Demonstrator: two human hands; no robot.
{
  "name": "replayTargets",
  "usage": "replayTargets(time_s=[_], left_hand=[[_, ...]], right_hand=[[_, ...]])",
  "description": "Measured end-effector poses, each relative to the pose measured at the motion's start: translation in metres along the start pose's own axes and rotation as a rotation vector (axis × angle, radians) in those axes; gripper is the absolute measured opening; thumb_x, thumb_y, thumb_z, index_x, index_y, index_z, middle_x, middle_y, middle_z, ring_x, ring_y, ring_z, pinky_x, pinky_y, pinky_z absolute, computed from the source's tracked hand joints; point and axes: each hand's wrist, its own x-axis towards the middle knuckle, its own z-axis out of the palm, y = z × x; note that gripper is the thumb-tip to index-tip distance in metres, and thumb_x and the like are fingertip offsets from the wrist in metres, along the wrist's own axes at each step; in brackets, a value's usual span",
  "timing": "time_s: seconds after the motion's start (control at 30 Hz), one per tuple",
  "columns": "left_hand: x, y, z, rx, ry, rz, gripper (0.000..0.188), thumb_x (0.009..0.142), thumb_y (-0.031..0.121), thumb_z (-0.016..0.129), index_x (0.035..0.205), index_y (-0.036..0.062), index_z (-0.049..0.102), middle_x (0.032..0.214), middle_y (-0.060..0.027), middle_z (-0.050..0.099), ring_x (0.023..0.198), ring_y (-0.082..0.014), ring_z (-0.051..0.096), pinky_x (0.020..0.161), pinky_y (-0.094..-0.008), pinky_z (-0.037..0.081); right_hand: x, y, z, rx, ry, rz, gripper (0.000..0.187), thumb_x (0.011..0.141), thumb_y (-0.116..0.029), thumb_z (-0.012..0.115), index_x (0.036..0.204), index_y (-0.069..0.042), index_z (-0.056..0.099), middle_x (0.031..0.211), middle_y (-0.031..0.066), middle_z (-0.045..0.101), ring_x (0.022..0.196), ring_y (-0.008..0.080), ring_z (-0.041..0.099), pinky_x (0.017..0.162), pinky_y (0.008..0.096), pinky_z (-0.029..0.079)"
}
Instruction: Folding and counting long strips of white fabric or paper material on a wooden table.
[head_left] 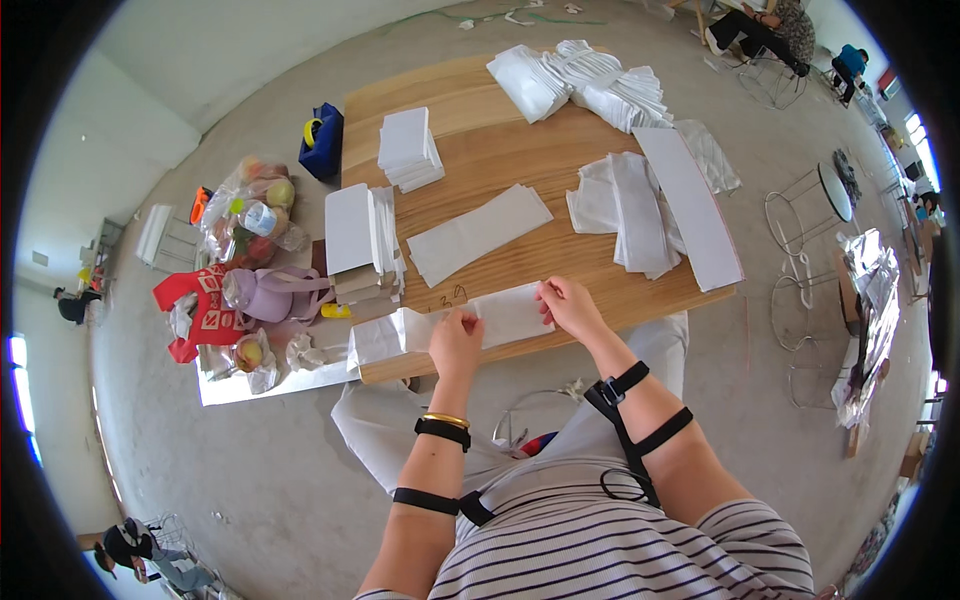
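A long, flat white sleeve point(508, 312) lies along the near edge of the wooden table point(480, 160). My left hand point(457, 345) has its fingers closed on the sleeve's near side, around its middle. At the right end, my right hand point(568, 307) pinches the edge between thumb and fingers. Left of my left hand, a wider white piece point(378, 340) reaches past the table's corner; whether it is joined to the sleeve I cannot tell. Just beyond lie flat white strips point(480, 235). To their left stands a stack of white folded cards point(348, 230).
Farther back are a smaller card stack point(405, 140), fanned white bags point(620, 90), loose white bags point(625, 210) and a long white board point(690, 210). At the left sit a blue tape dispenser point(322, 145), bagged fruit point(260, 210), a purple bag point(275, 295) and a red bag point(205, 320).
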Motion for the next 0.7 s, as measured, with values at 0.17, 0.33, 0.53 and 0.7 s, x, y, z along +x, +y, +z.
replayTargets(time_s=[0.17,0.33,0.53,0.7], left_hand=[[-0.026,0.01,-0.023,-0.046,0.062,0.008,0.027,0.083,0.02,0.075,0.101,0.0079,0.058,0.092,-0.0077,0.067,0.08,-0.0263,0.065,0.071,-0.0392,0.051],[-0.053,-0.049,-0.055,-0.731,0.064,-0.306,0.041,0.098,0.026,0.064,0.129,0.0111,0.042,0.098,-0.011,0.065,0.088,-0.0202,0.064,0.081,-0.0379,0.054],[-0.063,-0.058,-0.068,-1.209,0.037,-0.542,0.072,0.103,0.054,0.043,0.158,0.0247,0.007,0.132,-0.0239,0.055,0.123,-0.0311,0.056,0.106,-0.0447,0.044],[-0.05,-0.064,-0.06,-1.407,0.024,-0.551,0.075,0.101,0.062,0.038,0.159,0.0285,0.004,0.146,-0.0283,0.039,0.137,-0.0355,0.042,0.116,-0.047,0.032]], right_hand=[[-0.003,0.013,0.001,0.008,-0.012,-0.107,0.024,0.099,-0.024,0.057,0.094,-0.002,0.065,0.074,0.0066,0.066,0.064,0.0138,0.064,0.059,0.029,0.051],[-0.006,0.011,0.024,-0.041,-0.059,-0.29,0.018,0.098,-0.02,0.059,0.095,-0.003,0.065,0.073,0.0053,0.066,0.067,0.0165,0.065,0.064,0.0298,0.052],[-0.014,0.013,0.062,-0.177,-0.105,-0.562,0.012,0.095,-0.01,0.059,0.103,-0.003,0.065,0.1,0.0126,0.063,0.082,0.0249,0.064,0.072,0.0369,0.052],[-0.02,0.004,0.085,-0.222,-0.126,-0.608,0.013,0.094,-0.008,0.057,0.106,-0.005,0.063,0.098,0.0126,0.063,0.082,0.0299,0.064,0.072,0.0394,0.052]])
